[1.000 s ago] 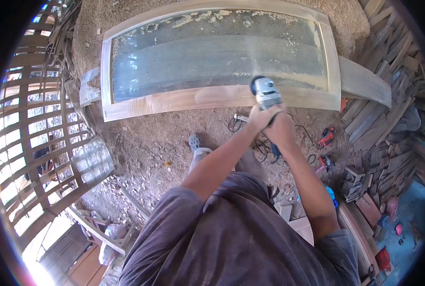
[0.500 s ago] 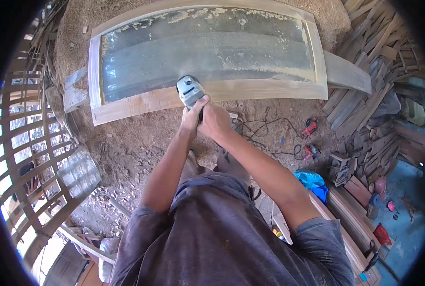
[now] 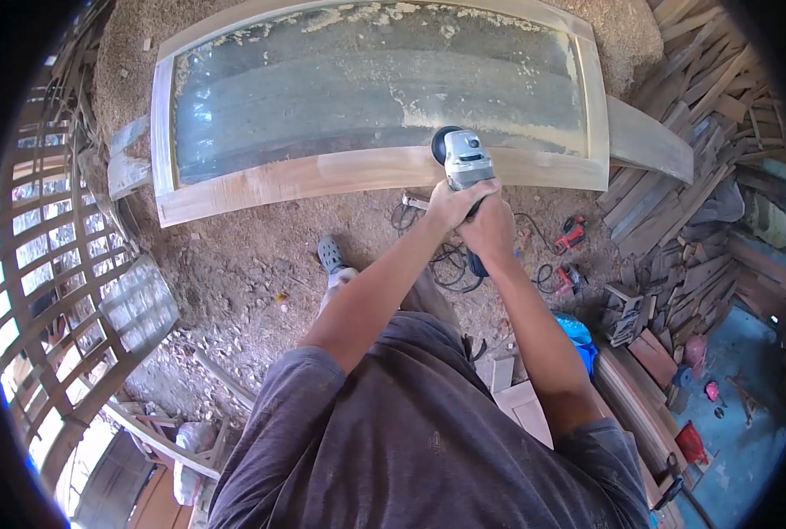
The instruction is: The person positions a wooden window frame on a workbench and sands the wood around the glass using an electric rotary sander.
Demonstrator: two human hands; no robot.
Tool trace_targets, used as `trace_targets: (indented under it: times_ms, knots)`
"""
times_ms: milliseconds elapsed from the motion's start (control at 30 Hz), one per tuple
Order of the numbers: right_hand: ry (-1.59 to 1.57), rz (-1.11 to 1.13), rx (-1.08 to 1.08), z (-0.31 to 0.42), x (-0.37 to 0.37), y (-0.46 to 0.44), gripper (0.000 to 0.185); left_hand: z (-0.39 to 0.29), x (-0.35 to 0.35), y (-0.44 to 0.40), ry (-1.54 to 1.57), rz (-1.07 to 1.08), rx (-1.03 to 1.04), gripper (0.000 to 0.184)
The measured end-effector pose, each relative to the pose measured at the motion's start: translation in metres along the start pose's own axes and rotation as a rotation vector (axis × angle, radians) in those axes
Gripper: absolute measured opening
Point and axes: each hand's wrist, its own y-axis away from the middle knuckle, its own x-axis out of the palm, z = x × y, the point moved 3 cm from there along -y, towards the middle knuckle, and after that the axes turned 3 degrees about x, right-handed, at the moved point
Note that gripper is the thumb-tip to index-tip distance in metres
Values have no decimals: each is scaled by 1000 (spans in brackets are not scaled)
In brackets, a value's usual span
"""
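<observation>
Perhaps illegibly lettered: held grinder (image 3: 469, 162).

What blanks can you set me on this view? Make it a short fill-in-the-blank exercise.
The left hand and right hand grip the grinder, whose disc is coloured ____.
The disc is at the frame's ____ long side, not the far one.
The plank pile lies to the ____ of the frame.

Missing words: black; near; right.

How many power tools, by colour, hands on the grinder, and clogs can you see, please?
Silver-grey angle grinder: 1
Upper red power tool and lower red power tool: 2
Left hand and right hand: 2
Clog: 1
Total: 6
</observation>
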Motion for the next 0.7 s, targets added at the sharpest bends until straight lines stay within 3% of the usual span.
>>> trace_targets:
  times_ms: [200,267,400,500,567,633,700]
  knots:
    - [-47,0,9,-37,-24,-5,54,12,43,-23,6,33,5,54]
    - [-49,-162,31,-60,-41,-7,53,5,72,-27,-1,98,6,55]
    - [-118,-192,20,-95,-58,-12,50,13,109,-39,-170,108,-68,56]
    - [-3,-84,83,-73,-35,-8,58,17,72,-26,-139,74,-23,56]
    - [25,46,-10,-28,-11,5,53,23,25,-3,59,33,-16,54]
    - [4,47,-212,26,7,20,45,9,-26,28,78,-147,-33,48]
    - [-51,86,-232,60,47,28,39,14,-80,52,202,-188,44,46]
